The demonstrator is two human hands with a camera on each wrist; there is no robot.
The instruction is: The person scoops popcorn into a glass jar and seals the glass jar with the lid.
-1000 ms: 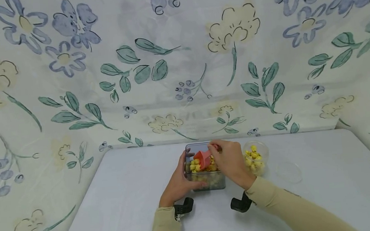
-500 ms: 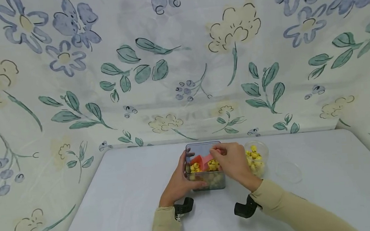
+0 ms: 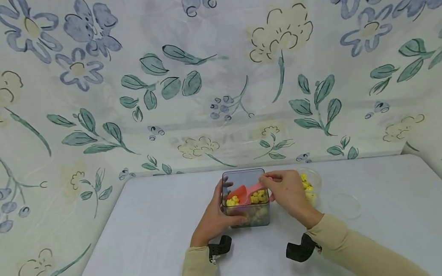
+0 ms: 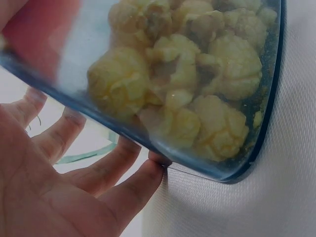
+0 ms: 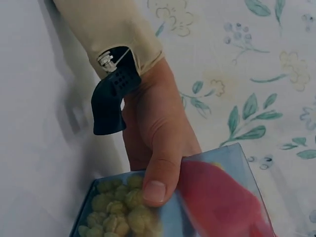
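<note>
My left hand [image 3: 213,219] grips a clear bluish box [image 3: 251,176] from its left side, thumb across the front wall, other fingers round the far side. Yellow popcorn [image 3: 259,197] fills its lower part and shows through the wall in the left wrist view. My right hand [image 3: 286,192] pinches the handle of a pink scoop [image 3: 242,194] over the box's right rim. The scoop's bowl sits inside the box, tilted, close over the popcorn. In the right wrist view the left thumb [image 5: 160,182] presses the box wall, with the pink scoop [image 5: 217,202] blurred behind it.
A round clear tub [image 3: 315,177] with more popcorn stands behind the right hand, partly hidden by it. To its right a clear round lid [image 3: 345,206] lies flat on the white table [image 3: 154,228]. A floral cloth [image 3: 217,78] hangs behind the table.
My right hand has moved to the right, and the scoop has swung from pointing down into the popcorn to lying more level. The left hand and box have stayed put.
</note>
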